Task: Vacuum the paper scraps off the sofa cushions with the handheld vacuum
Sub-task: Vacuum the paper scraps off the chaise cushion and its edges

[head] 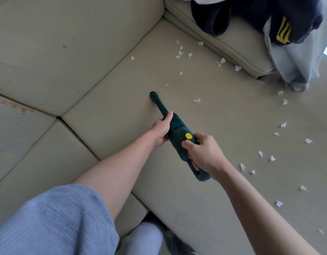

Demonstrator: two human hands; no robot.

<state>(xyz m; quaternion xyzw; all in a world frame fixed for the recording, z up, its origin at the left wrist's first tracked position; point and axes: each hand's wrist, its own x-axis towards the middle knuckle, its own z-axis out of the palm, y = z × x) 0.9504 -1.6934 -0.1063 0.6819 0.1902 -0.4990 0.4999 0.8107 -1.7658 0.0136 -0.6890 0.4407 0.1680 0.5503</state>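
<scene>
the dark green handheld vacuum (179, 131) lies angled across the beige fabric sofa seat cushion (223, 115), its narrow black nozzle tip (153, 94) pressed into the fabric. the right hand (203, 153) grips the rear handle, thumb just below the yellow button (188, 136); the left hand (161, 130) clasps the body's left side. small white torn paper scraps (196, 100) lie scattered to the right, apart from the nozzle.

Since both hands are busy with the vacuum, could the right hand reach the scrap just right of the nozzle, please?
Probably yes: the scrap lies on bare cushion with nothing between, but the right hand grips the vacuum handle and must let go first.
</scene>
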